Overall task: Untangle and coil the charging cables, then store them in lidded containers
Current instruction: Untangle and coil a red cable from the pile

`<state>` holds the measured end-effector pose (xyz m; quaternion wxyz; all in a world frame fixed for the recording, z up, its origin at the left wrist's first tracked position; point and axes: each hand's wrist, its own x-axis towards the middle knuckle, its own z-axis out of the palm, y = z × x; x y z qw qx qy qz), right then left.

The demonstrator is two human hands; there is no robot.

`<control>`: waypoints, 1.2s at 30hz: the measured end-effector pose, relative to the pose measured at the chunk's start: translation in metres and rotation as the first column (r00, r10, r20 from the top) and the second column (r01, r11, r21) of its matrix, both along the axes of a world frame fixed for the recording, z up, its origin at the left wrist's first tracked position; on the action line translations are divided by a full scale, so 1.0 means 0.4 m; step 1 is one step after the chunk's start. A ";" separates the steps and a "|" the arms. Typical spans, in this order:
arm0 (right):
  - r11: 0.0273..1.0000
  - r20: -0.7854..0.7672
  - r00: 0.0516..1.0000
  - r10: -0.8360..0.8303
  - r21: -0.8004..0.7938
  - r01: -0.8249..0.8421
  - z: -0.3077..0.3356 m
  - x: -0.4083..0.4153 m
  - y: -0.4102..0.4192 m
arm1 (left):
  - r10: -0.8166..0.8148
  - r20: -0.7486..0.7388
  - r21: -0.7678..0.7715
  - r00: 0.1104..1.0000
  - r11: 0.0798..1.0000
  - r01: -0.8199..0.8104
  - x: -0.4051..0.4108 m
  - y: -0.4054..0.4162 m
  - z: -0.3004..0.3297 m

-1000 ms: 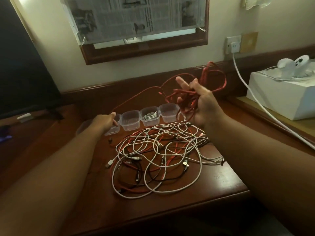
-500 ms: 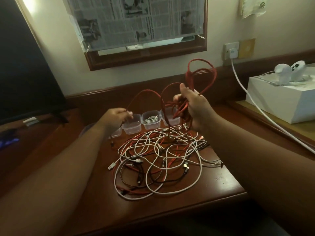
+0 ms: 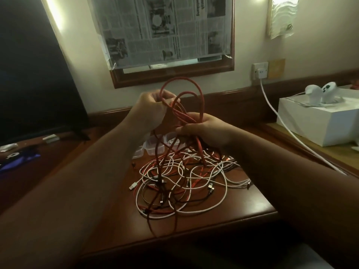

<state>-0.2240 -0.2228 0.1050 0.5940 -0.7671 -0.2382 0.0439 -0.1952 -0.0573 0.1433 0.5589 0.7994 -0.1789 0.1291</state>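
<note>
Both hands hold a red cable [image 3: 195, 88] raised above the wooden table [image 3: 252, 208]. My left hand [image 3: 153, 107] grips strands of it at the top, fingers curled round them. Just below and to the right, my right hand [image 3: 207, 127] grips the bundle of red loops. Red strands hang down into a tangled pile of white, red and black cables [image 3: 186, 183] lying on the table. Small clear plastic containers [image 3: 153, 148] stand behind the pile, mostly hidden by my hands; one holds a white cable.
A dark screen [image 3: 35, 74] fills the left. A white box [image 3: 320, 121] with white controllers on top stands at the right, and a white cord [image 3: 272, 107] runs down from a wall socket. Small items lie on the left surface.
My left hand has risen from beside the containers and gripped the red cable near my right hand. The red loops are now gathered between both hands, higher above the pile.
</note>
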 end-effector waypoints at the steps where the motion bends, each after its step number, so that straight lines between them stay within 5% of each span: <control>1: 0.999 -0.017 0.999 0.039 -0.001 -0.039 0.007 -0.015 -0.005 | -0.023 -0.008 -0.012 1.000 1.000 0.022 -0.013 0.003 0.004; 6: 0.867 -0.334 0.863 0.380 -0.198 -0.458 0.010 -0.078 -0.067 | -0.184 -0.089 0.059 0.979 0.980 0.190 -0.075 0.031 0.004; 12: 0.743 -0.571 0.777 0.266 -0.392 -0.543 -0.009 -0.137 -0.060 | -0.316 -0.257 0.098 0.913 0.932 0.350 -0.146 0.042 0.001; 14: 0.700 -0.486 0.866 0.114 -0.580 -0.418 -0.001 -0.164 -0.034 | -0.340 -0.291 0.022 0.894 0.932 0.362 -0.164 0.036 0.000; 17: 0.618 -0.105 0.994 -0.039 -0.784 -0.059 0.005 -0.177 -0.001 | -0.369 -0.330 -0.132 0.869 0.929 0.345 -0.178 0.031 -0.007; 20: 0.763 0.227 0.956 -0.185 -0.581 0.285 0.002 -0.189 0.024 | -0.417 -0.374 -0.391 0.828 0.881 0.267 -0.187 0.030 -0.023; 22: 0.866 0.187 0.971 -0.147 -0.450 0.217 -0.006 -0.208 0.048 | -0.467 -0.388 -0.577 0.794 0.795 0.185 -0.188 0.023 -0.036; 26: 0.736 0.283 0.959 0.010 -0.651 0.185 -0.064 -0.213 0.104 | -0.491 -0.372 -0.777 0.788 0.629 0.026 -0.187 0.000 -0.045; 29: 0.795 0.220 0.974 -0.042 -0.583 0.167 -0.090 -0.209 0.113 | -0.487 -0.321 -0.847 0.812 0.531 -0.017 -0.199 0.000 -0.028; 32: 0.976 0.002 0.996 -0.086 -0.199 0.085 -0.068 -0.225 0.105 | -0.421 -0.272 -0.798 0.865 0.601 0.041 -0.203 0.013 -0.034; 36: 0.948 -0.059 0.995 -0.080 0.304 0.095 -0.019 -0.218 0.089 | -0.477 -0.288 -0.634 0.830 0.745 0.208 -0.207 0.011 -0.085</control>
